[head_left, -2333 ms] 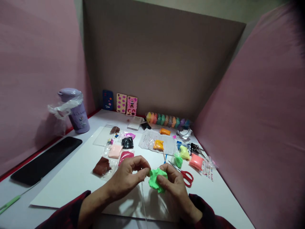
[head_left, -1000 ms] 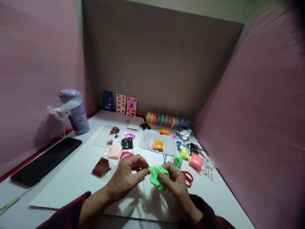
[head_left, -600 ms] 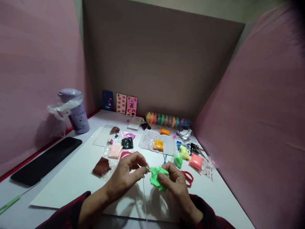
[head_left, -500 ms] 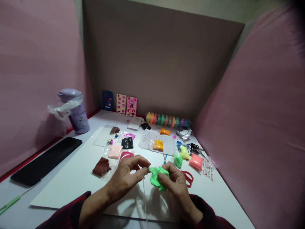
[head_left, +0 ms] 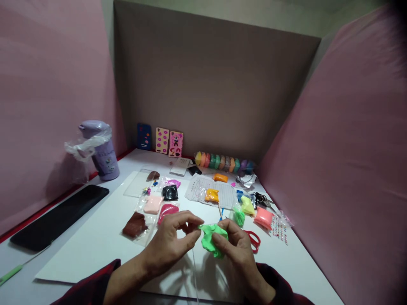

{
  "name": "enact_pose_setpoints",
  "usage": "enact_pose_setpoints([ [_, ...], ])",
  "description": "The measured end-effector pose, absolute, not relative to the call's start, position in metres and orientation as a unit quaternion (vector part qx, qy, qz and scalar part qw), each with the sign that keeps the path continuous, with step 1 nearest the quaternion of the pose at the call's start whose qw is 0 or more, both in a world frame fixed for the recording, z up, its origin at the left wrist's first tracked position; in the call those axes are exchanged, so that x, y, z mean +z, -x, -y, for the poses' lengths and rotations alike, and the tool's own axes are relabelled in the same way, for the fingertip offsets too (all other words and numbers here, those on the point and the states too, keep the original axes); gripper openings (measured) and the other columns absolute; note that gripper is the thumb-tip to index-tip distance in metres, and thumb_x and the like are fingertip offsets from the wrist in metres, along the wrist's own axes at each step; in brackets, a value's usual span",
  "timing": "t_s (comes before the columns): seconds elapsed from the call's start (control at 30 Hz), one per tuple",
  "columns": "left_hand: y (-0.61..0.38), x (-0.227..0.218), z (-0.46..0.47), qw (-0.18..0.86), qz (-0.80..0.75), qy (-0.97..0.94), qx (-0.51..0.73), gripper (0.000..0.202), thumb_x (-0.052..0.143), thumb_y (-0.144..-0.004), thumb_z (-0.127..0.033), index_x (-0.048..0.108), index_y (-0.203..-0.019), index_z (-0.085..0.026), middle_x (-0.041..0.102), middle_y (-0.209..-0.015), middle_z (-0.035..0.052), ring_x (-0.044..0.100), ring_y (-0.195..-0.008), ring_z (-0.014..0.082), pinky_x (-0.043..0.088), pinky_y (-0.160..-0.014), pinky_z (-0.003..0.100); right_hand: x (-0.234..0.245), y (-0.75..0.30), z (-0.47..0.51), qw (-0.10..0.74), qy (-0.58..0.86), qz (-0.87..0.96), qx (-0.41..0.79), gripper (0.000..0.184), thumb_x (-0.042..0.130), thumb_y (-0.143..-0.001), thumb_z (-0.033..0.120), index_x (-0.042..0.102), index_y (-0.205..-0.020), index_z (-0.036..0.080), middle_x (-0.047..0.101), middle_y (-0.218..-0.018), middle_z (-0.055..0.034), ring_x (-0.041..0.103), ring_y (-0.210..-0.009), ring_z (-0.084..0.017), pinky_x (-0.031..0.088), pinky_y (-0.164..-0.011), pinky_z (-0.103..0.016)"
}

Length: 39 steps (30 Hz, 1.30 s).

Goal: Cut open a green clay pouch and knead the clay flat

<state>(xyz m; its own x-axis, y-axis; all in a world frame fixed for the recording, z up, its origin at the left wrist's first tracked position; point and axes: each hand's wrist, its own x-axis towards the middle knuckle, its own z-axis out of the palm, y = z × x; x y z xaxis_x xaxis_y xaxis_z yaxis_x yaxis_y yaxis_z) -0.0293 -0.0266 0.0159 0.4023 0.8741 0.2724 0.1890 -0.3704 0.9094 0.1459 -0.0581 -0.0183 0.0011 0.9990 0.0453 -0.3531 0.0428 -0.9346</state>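
Observation:
A lump of bright green clay (head_left: 212, 239) is held just above the white board (head_left: 92, 241), near the table's front. My right hand (head_left: 237, 250) grips it from the right, thumb on top and fingers beneath. The thumb and forefinger of my left hand (head_left: 171, 241) pinch the lump's left edge, the other fingers curled. A thin clear strand (head_left: 193, 271) hangs down below the hands.
Bagged clay pieces lie beyond my hands: brown (head_left: 135, 224), pink (head_left: 153, 203), black (head_left: 170, 192), orange (head_left: 211, 195), coral (head_left: 263, 217). Red scissors (head_left: 253, 239) lie right of my right hand. A purple cup (head_left: 101, 152) and a black keyboard (head_left: 59, 216) sit left. Pink partitions enclose the table.
My left fingers have kept pinching and pulling at the green lump's left edge. The lump stays in my right hand. The view has tilted slightly.

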Motion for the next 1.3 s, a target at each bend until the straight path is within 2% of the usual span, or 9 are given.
enact_pose_setpoints([
  [0.17,0.027,0.013,0.029,0.406,-0.365,-0.726,0.419,0.004,0.057,-0.079,-0.018,0.059,-0.075,-0.017,0.061,-0.076,0.0020,0.056,-0.072,0.0148,0.046,-0.064,0.027,-0.020,-0.146,0.059,0.588,0.393,0.429,0.562,0.033,0.079,-0.068,0.038,0.054,-0.072,0.017,0.056,-0.060,0.0029,0.048,-0.052,-0.009,0.036,-0.049,-0.020],
  [0.23,0.026,0.013,0.030,0.409,-0.362,-0.721,0.426,0.001,0.059,-0.077,-0.017,0.058,-0.079,-0.017,0.061,-0.078,0.0020,0.057,-0.073,0.0151,0.047,-0.065,0.027,-0.021,-0.146,0.059,0.589,0.390,0.429,0.563,0.033,0.079,-0.068,0.038,0.054,-0.073,0.017,0.056,-0.060,0.0029,0.048,-0.052,-0.009,0.036,-0.049,-0.020],
  [0.37,0.026,0.012,0.031,0.396,-0.350,-0.732,0.430,0.011,0.060,-0.077,-0.018,0.063,-0.088,-0.017,0.064,-0.081,0.0028,0.058,-0.072,0.0151,0.047,-0.064,0.027,-0.021,-0.147,0.061,0.586,0.382,0.442,0.561,0.033,0.079,-0.067,0.038,0.053,-0.072,0.018,0.055,-0.060,0.0029,0.048,-0.052,-0.010,0.037,-0.049,-0.021],
  [0.53,0.026,0.011,0.035,0.331,-0.313,-0.765,0.455,0.008,0.057,-0.080,-0.015,0.065,-0.079,-0.016,0.064,-0.074,0.0025,0.056,-0.067,0.0134,0.044,-0.061,0.025,-0.022,-0.146,0.061,0.601,0.359,0.448,0.557,0.032,0.079,-0.067,0.037,0.054,-0.073,0.018,0.056,-0.060,0.0031,0.048,-0.051,-0.009,0.037,-0.048,-0.020],
  [0.7,0.028,0.012,0.037,0.321,-0.285,-0.774,0.466,0.009,0.057,-0.079,-0.013,0.063,-0.074,-0.015,0.063,-0.071,0.0021,0.055,-0.067,0.0134,0.044,-0.064,0.026,-0.024,-0.146,0.060,0.608,0.337,0.447,0.563,0.031,0.079,-0.067,0.035,0.054,-0.072,0.017,0.058,-0.059,0.0028,0.049,-0.050,-0.009,0.036,-0.047,-0.019],
  [0.8,0.030,0.012,0.035,0.366,-0.283,-0.754,0.466,0.004,0.062,-0.078,-0.017,0.063,-0.081,-0.015,0.063,-0.078,0.0030,0.057,-0.072,0.0144,0.046,-0.068,0.027,-0.024,-0.147,0.060,0.609,0.326,0.452,0.565,0.030,0.079,-0.068,0.034,0.054,-0.073,0.016,0.058,-0.059,0.0025,0.049,-0.050,-0.008,0.035,-0.047,-0.019],
  [0.87,0.030,0.011,0.033,0.432,-0.299,-0.716,0.460,0.014,0.065,-0.077,-0.024,0.062,-0.086,-0.015,0.064,-0.080,0.0032,0.057,-0.071,0.0139,0.047,-0.065,0.026,-0.025,-0.148,0.060,0.609,0.322,0.456,0.564,0.030,0.078,-0.069,0.035,0.054,-0.073,0.017,0.059,-0.059,0.0024,0.049,-0.049,-0.008,0.035,-0.046,-0.019],
  [1.03,0.025,0.009,0.027,0.577,-0.310,-0.629,0.418,0.035,0.057,-0.082,-0.044,0.059,-0.068,-0.012,0.062,-0.062,0.0035,0.052,-0.049,0.0095,0.043,-0.046,0.022,-0.027,-0.149,0.059,0.614,0.321,0.466,0.550,0.029,0.078,-0.070,0.034,0.054,-0.074,0.018,0.058,-0.058,0.0036,0.049,-0.049,-0.008,0.037,-0.046,-0.018],
  [1.3,0.023,0.001,0.026,0.643,-0.305,-0.571,0.409,0.027,0.066,-0.076,-0.036,0.060,-0.064,-0.012,0.064,-0.059,0.0043,0.052,-0.047,0.0098,0.043,-0.042,0.020,-0.023,-0.148,0.060,0.618,0.328,0.463,0.544,0.030,0.078,-0.069,0.035,0.054,-0.074,0.017,0.057,-0.058,0.0034,0.049,-0.049,-0.008,0.038,-0.045,-0.017],
])
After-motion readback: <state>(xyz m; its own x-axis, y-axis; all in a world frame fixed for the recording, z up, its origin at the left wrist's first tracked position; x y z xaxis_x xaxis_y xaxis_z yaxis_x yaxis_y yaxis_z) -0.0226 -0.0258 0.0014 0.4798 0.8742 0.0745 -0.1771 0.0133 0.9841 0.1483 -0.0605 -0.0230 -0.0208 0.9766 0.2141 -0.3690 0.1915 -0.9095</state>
